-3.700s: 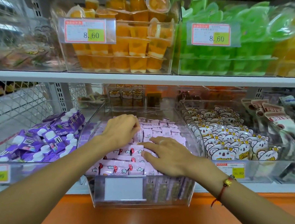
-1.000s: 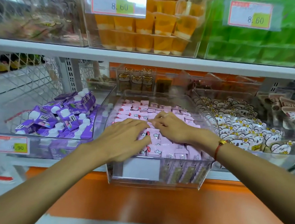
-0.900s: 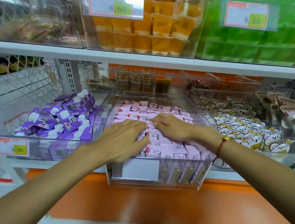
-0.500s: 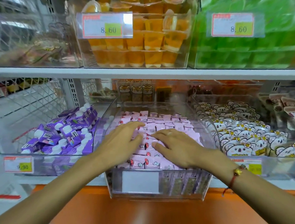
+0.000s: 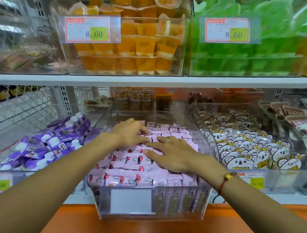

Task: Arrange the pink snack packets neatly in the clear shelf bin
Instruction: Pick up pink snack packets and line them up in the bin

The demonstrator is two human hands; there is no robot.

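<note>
While both of my hands are lying on the pink snack packets [image 5: 133, 161], I am keeping them inside the clear shelf bin [image 5: 149, 202], which is sitting on the lower shelf between the purple pouches [image 5: 50, 143] and the koala packs [image 5: 247, 144]. My right hand [image 5: 172, 156] is resting flat with fingers spread, probably levelling the layer. My left hand [image 5: 130, 133] is curling its fingertips onto a back row, seemingly squaring it. Front packets are lying flat, long axes running left to right.
</note>
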